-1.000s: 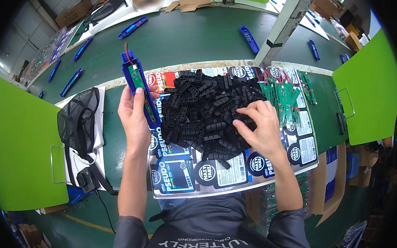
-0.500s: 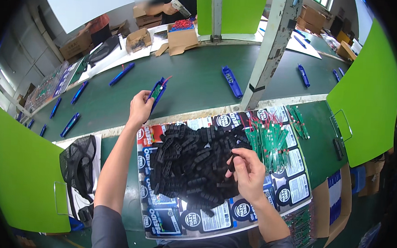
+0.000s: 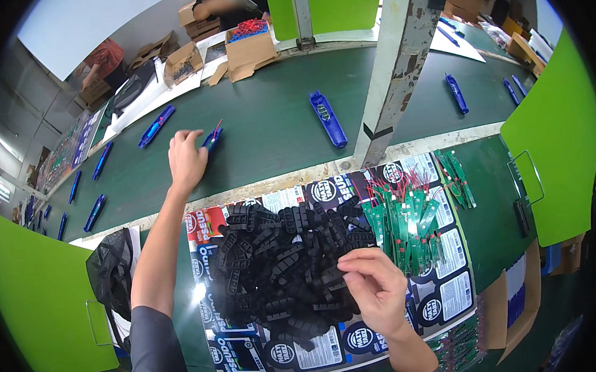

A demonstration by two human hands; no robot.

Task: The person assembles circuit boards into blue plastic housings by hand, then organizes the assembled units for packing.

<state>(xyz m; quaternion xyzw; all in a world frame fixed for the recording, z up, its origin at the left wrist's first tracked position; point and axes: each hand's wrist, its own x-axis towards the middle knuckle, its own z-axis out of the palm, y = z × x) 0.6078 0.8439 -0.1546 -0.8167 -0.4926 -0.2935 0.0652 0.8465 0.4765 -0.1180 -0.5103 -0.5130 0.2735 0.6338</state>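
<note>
My left hand (image 3: 187,160) reaches over the green work surface, fingers apart, beside a blue casing (image 3: 213,140) with a red wire sticking up from it. The casing lies right of the fingers and is partly hidden by them. My right hand (image 3: 377,289) hovers at the right edge of a heap of black ribbed plastic pieces (image 3: 287,259). Its thumb and fingers are bent toward each other in a pinch; against the dark heap I cannot make out what is between them. Green circuit boards (image 3: 404,225) with red wires lie just beyond this hand.
A printed sheet (image 3: 313,352) lies under the heap and the boards. More blue casings (image 3: 328,120) are spread along the green belt (image 3: 261,110). A chipped metal post (image 3: 394,90) rises beyond the sheet. Green panels (image 3: 549,145) stand at both sides. A black mesh bag (image 3: 112,260) lies at left.
My left hand has moved left and lowered the blue casing onto the green surface, its fingers loosening from it. My right hand has shifted slightly down and right. The whole view has turned a little.
</note>
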